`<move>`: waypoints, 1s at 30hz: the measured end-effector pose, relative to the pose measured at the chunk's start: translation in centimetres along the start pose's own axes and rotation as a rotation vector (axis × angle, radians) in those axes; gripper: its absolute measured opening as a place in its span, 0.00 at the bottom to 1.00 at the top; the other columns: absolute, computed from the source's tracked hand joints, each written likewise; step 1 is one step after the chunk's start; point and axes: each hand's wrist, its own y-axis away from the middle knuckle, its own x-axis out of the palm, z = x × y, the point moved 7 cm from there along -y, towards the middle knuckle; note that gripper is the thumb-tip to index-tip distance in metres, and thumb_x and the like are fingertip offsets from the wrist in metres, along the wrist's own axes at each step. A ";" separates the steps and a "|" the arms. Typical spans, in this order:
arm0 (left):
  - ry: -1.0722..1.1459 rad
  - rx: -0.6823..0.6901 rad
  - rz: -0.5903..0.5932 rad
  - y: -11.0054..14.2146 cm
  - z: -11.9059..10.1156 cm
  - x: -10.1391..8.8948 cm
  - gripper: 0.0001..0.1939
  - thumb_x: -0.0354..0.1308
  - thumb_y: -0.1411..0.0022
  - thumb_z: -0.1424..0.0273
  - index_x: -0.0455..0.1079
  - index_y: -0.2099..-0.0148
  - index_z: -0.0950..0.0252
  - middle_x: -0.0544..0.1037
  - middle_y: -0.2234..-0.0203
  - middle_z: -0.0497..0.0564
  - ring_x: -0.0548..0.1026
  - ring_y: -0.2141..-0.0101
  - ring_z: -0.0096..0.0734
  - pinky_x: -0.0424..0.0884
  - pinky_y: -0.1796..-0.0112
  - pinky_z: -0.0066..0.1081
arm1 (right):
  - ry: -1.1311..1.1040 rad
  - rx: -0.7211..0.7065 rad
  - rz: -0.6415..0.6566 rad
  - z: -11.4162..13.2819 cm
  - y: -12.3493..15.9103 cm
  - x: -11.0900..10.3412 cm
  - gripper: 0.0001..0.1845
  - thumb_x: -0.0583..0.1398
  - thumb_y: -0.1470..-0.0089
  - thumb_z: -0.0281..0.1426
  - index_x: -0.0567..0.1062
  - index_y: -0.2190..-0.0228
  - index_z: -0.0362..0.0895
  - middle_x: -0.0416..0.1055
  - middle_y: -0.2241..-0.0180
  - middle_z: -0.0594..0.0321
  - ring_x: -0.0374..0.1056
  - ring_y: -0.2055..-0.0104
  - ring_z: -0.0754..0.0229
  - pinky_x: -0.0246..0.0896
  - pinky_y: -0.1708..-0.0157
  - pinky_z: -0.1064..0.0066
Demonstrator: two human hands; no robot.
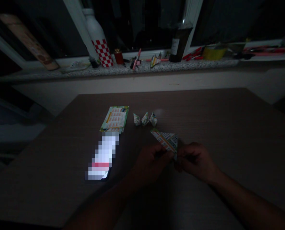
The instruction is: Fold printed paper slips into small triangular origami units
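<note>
Over the middle of the table a printed sheet of paper (167, 140), folded into a triangle, is held between my two hands. My left hand (154, 161) pinches its lower edge, thumb on top. At the triangle's lower right corner, the fingers of my right hand (196, 159) are closed on the paper. Just beyond it, three small folded paper pieces (145, 119) stand in a row, pointed tips up. To their left lies a stack of printed sheets (114, 118) with green borders.
A lit phone (104, 156), its screen blurred out, lies left of my hands on the wooden table (228, 127). Behind, the stone windowsill (137, 72) bears a red-and-white checkered bottle (100, 44), a dark bottle (178, 44), a tilted tube (29, 43), a small jar (118, 57) and pens.
</note>
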 end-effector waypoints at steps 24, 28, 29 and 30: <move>-0.210 0.022 0.086 0.2 0.1 1.2 0.13 0.51 0.37 0.64 0.73 0.63 0.68 0.75 0.73 0.48 0.70 0.71 0.29 0.63 0.69 0.25 | 0.282 -0.189 0.004 0.6 0.1 -0.2 0.15 0.53 0.54 0.24 0.61 0.88 0.41 0.50 0.89 0.72 0.48 0.87 0.73 0.43 0.85 0.79; -0.252 0.034 0.082 0.2 -0.1 1.1 0.14 0.50 0.37 0.64 0.72 0.63 0.68 0.75 0.73 0.48 0.70 0.71 0.29 0.63 0.69 0.26 | 0.216 -0.138 0.008 0.5 -0.1 0.0 0.15 0.52 0.54 0.24 0.60 0.88 0.42 0.49 0.88 0.72 0.47 0.86 0.72 0.42 0.86 0.79; -0.266 0.037 0.070 0.2 -0.2 1.0 0.14 0.50 0.37 0.64 0.72 0.64 0.68 0.75 0.73 0.48 0.70 0.71 0.29 0.62 0.70 0.25 | 0.198 -0.112 0.006 0.4 -0.2 0.0 0.15 0.52 0.54 0.24 0.60 0.88 0.42 0.48 0.87 0.72 0.46 0.86 0.72 0.42 0.86 0.79; -0.280 0.042 0.054 0.2 -0.3 0.9 0.13 0.50 0.37 0.64 0.72 0.64 0.68 0.75 0.74 0.48 0.70 0.72 0.29 0.62 0.70 0.25 | 0.177 -0.084 -0.002 0.3 -0.2 0.0 0.14 0.53 0.54 0.24 0.60 0.88 0.42 0.47 0.87 0.72 0.46 0.85 0.72 0.41 0.85 0.79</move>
